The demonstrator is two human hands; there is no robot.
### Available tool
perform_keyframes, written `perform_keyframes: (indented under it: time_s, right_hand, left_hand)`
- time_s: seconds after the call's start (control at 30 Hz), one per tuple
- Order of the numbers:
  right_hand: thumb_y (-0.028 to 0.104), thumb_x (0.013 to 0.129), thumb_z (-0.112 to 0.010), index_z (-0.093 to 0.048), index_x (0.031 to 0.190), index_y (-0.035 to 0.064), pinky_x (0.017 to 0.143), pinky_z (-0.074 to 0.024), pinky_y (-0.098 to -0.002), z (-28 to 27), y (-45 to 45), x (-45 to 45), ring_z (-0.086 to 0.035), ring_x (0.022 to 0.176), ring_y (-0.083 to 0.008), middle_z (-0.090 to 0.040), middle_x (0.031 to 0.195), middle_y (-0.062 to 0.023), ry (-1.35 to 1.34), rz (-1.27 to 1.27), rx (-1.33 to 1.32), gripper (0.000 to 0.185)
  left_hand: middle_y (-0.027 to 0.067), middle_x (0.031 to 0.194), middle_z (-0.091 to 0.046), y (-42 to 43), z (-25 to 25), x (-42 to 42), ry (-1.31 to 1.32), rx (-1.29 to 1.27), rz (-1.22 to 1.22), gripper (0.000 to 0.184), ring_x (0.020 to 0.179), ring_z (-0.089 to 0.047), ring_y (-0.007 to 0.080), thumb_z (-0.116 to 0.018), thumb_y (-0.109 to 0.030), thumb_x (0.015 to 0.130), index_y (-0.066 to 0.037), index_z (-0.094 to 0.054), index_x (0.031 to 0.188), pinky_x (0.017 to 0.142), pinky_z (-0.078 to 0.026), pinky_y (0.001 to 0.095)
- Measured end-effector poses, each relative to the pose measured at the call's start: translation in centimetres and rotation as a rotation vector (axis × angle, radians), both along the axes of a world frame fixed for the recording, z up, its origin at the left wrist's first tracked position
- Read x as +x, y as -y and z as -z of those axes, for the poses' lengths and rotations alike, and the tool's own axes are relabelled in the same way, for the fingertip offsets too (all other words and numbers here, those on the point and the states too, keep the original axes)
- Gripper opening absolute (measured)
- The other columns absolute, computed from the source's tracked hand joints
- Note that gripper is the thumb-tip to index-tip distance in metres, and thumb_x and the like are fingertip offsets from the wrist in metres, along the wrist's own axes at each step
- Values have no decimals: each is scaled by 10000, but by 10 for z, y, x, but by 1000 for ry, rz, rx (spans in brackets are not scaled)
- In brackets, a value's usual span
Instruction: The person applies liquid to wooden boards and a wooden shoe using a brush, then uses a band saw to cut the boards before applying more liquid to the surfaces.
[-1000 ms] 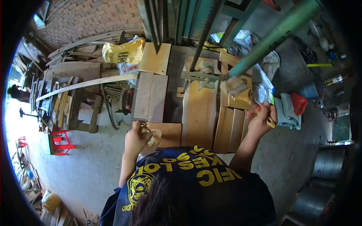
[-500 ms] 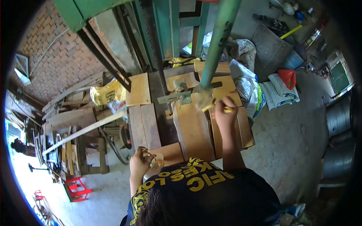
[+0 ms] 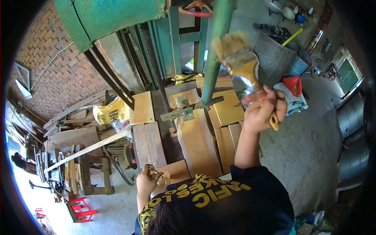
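Note:
A wide paintbrush (image 3: 243, 64) with a yellow handle is raised in my right hand (image 3: 264, 111), its bristles in front of the green pole (image 3: 217, 51). My left hand (image 3: 147, 180), fingers closed, is at the near left corner of the boards, against a pale round container (image 3: 165, 180) that is partly hidden by the shirt. Wooden boards cover the work surface, with a long live-edge board (image 3: 197, 145) in the middle and a yellowish board (image 3: 229, 107) to its right. The toothed saw blade (image 3: 156, 70) runs down to the boards beside a metal bracket (image 3: 178, 114).
The machine's green housing (image 3: 117, 15) hangs at the upper left. A yellow bag (image 3: 111, 113) and stacked wood lie left of the boards. Red stools (image 3: 81, 209) stand at the lower left. Filled sacks (image 3: 291, 100) and a large grey bin (image 3: 272, 55) are at the right.
The brush has risen away from the boards, up and to the right with my right hand. My left hand has stayed by the container. The view has shifted, showing more of the green machine.

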State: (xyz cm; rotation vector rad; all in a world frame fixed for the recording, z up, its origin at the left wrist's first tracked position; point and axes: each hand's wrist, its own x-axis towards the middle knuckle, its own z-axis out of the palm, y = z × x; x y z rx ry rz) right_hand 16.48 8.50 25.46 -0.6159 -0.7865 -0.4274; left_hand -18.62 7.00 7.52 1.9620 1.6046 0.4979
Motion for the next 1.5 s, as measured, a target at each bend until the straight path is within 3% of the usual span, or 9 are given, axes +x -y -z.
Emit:
perform_keyframes:
  time_s: [0.13, 0.37, 0.47, 0.63, 0.83, 1.0, 1.1, 1.3, 1.5]
  right_hand:
    - [45, 834, -509, -514, 701, 25, 307, -381, -248, 6, 21, 5, -486, 358, -116, -519, 578, -53, -264, -140, -724, 135]
    - [103, 850, -567, -479, 811, 26, 326, -401, -265, -93, -6, 29, -519, 391, -204, -579, 655, -119, -174, -295, 127, 123]
    - [82, 835, -558, -477, 783, 33, 326, -393, -263, -117, -10, 41, -523, 390, -204, -585, 656, -123, -268, -340, 161, 108]
    - [44, 823, -558, -504, 723, 10, 309, -388, -241, -110, 19, 93, -534, 392, -175, -604, 687, -147, -107, -268, -512, 119]
    - [11, 829, -556, -490, 723, -25, 361, -476, -248, -145, 10, 71, -601, 465, -201, -612, 724, -175, 3, -268, 42, 130]
    - [116, 832, -573, -550, 757, 64, 301, -240, -179, -179, 54, 129, -380, 340, -81, -619, 691, -95, 3, -553, -376, 95]
    - [93, 866, -580, -561, 763, 22, 423, -455, -198, -210, 57, 75, -591, 510, -134, -641, 751, -128, 191, -337, 90, 127]
    - [119, 820, -685, -603, 870, -19, 603, -538, -287, -226, 35, -33, -656, 709, -217, -632, 822, -154, 1345, 477, -87, 169]
    - [211, 758, -755, -595, 798, 22, 588, -529, -283, -208, 20, -78, -650, 699, -209, -612, 772, -90, 1811, -186, -387, 251]
  left_hand:
    - [136, 755, -660, 3, 6, -5, 102, 2, -27, 444, 715, -651, 327, -802, -332, 660, -75, -566, 937, 640, -509, 381]
    - [126, 728, -658, 2, 6, -9, 50, 6, 10, 453, 711, -652, 324, -793, -363, 666, -80, -561, 934, 630, -509, 387]
    - [130, 725, -656, 4, 6, -5, 40, 20, 23, 436, 692, -652, 302, -795, -317, 674, -62, -556, 935, 618, -500, 365]
    - [127, 728, -654, 9, 9, -10, 73, 29, -30, 438, 680, -650, 272, -810, -281, 670, -47, -551, 935, 606, -487, 333]
    - [137, 723, -648, 4, 2, -14, 96, 27, -25, 427, 704, -640, 340, -787, -339, 671, -79, -562, 924, 620, -498, 402]
    - [131, 693, -639, 7, 4, -20, 101, 58, -45, 443, 672, -636, 334, -791, -350, 662, -76, -562, 925, 601, -494, 400]
    - [141, 697, -640, 10, 13, -27, 152, 84, -84, 455, 683, -635, 344, -801, -357, 647, -72, -567, 913, 608, -497, 400]
    - [146, 706, -640, 6, 17, -39, 165, 81, -101, 459, 701, -637, 353, -801, -373, 646, -73, -563, 898, 620, -500, 402]
    - [136, 698, -636, 13, 9, -38, 151, 64, -107, 465, 688, -634, 349, -796, -386, 649, -80, -562, 909, 615, -498, 406]
